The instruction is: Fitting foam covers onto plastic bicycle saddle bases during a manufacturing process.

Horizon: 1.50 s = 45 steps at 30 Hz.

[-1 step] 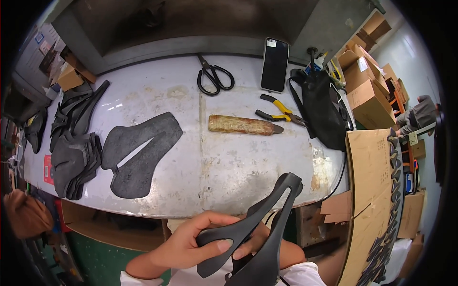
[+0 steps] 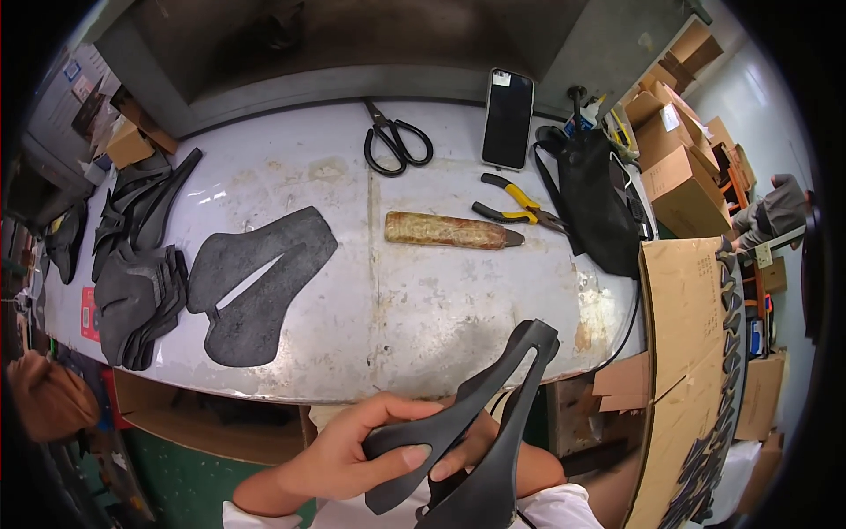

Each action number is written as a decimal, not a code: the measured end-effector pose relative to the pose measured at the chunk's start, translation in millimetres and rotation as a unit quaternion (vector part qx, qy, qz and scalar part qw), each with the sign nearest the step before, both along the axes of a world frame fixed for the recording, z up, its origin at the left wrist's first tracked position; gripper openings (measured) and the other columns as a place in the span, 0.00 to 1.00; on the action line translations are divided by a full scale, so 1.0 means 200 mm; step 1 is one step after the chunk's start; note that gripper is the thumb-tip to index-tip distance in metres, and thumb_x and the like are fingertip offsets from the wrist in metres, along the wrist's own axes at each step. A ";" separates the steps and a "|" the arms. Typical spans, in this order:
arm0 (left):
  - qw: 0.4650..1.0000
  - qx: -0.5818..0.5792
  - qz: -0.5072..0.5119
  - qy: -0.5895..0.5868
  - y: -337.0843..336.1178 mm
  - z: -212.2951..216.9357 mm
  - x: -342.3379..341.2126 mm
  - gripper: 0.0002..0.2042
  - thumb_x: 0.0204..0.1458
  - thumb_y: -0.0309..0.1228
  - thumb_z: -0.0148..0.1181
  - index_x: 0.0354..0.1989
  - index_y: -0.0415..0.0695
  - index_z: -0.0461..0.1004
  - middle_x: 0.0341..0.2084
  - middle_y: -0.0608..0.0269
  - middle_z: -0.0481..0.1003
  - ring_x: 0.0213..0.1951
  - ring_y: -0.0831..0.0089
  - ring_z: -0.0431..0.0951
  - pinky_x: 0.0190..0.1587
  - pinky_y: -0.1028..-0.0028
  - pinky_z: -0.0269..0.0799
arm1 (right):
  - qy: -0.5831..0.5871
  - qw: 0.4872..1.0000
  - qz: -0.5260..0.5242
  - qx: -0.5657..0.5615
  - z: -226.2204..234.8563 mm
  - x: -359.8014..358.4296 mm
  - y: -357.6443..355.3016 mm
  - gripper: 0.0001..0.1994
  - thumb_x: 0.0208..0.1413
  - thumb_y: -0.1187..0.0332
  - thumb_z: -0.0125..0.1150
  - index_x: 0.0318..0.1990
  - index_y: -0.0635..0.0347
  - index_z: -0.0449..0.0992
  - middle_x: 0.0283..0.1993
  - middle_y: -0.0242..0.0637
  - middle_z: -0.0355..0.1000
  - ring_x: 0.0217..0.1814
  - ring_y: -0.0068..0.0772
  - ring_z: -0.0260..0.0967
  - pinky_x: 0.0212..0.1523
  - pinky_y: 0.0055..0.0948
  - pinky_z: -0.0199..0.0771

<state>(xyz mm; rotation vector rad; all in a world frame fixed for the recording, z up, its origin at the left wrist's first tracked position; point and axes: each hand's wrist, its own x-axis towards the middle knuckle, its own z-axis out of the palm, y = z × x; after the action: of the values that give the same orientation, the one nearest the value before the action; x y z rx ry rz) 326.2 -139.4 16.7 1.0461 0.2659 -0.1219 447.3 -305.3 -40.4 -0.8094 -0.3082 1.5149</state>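
Observation:
A black bicycle saddle (image 2: 507, 450) with a long slot down its middle is held low in front of me, its narrow nose pointing away over the table's front edge. My left hand (image 2: 366, 454) grips its left wing, thumb on top and fingers curled beneath. Under and behind the saddle, my right hand (image 2: 467, 445) holds it near the slot; the saddle covers most of that hand. To the left on the table lies a flat dark-grey slotted piece (image 2: 295, 291), and beside it a stack of similar dark pads (image 2: 141, 304).
Black-handled scissors (image 2: 385, 145), a phone (image 2: 508, 119), yellow-and-black pliers (image 2: 520, 207) and a wrapped-handle tool (image 2: 445, 231) lie on the white table (image 2: 423, 309). A black bag (image 2: 604, 203) sits at right. Beside it stands a cardboard sheet (image 2: 683, 326); a person (image 2: 775, 212) is beyond.

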 end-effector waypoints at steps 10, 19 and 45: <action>0.993 0.088 -0.023 -0.077 -0.01 -0.01 -0.02 0.19 0.54 0.20 0.61 0.55 0.35 0.69 0.44 0.56 0.76 0.43 0.80 0.75 0.44 0.78 0.69 | 0.035 0.998 -0.042 -0.002 -0.04 -0.02 -0.05 0.24 0.33 0.66 0.79 0.40 0.71 0.79 0.36 0.40 0.78 0.38 0.29 0.75 0.40 0.28 0.72; 0.995 0.030 -0.029 -0.086 -0.02 -0.04 0.01 0.26 0.52 0.20 0.63 0.60 0.34 0.65 0.49 0.52 0.74 0.48 0.76 0.74 0.51 0.74 0.68 | 0.089 0.994 -0.062 0.010 -0.02 -0.01 -0.07 0.31 0.35 0.63 0.81 0.49 0.65 0.74 0.32 0.33 0.75 0.32 0.26 0.72 0.35 0.27 0.71; 0.985 0.015 0.146 -0.085 -0.11 -0.09 0.00 0.27 0.59 0.23 0.56 0.66 0.36 0.55 0.55 0.54 0.69 0.55 0.74 0.69 0.58 0.72 0.64 | -0.139 0.987 -0.077 -0.040 0.12 0.00 0.05 0.38 0.33 0.65 0.82 0.55 0.62 0.69 0.46 0.34 0.71 0.51 0.28 0.68 0.53 0.28 0.69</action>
<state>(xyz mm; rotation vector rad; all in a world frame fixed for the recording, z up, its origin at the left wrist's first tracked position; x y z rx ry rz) 326.7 -162.0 -0.9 1.0297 0.2650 0.2359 446.7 -294.4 -16.5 -1.0860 -0.3836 1.2777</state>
